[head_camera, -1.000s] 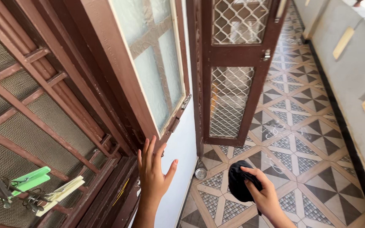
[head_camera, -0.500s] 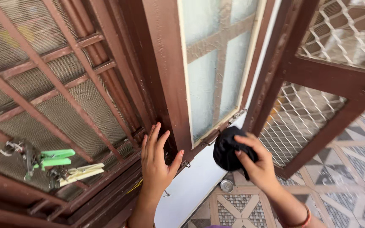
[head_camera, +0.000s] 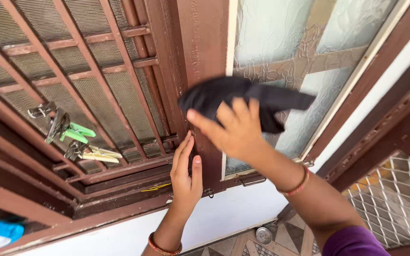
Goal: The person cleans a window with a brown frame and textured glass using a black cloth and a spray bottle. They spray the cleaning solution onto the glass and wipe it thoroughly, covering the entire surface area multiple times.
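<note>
At frame centre the right hand (head_camera: 237, 129) reaches up, forearm slanting from lower right, fingers gripping a black cloth (head_camera: 243, 100) against the window glass (head_camera: 285, 57); the left hand (head_camera: 186, 173), fingers straight and released, lies flat on the brown frame (head_camera: 200, 57) below.

- The frosted glass pane (head_camera: 281, 42) lies open above the black cloth (head_camera: 243, 99).
- Clothes pegs (head_camera: 79, 140) crowd the mesh grille's (head_camera: 96, 85) lower left.
- The brown frame post (head_camera: 205, 52) separates grille and pane.
</note>
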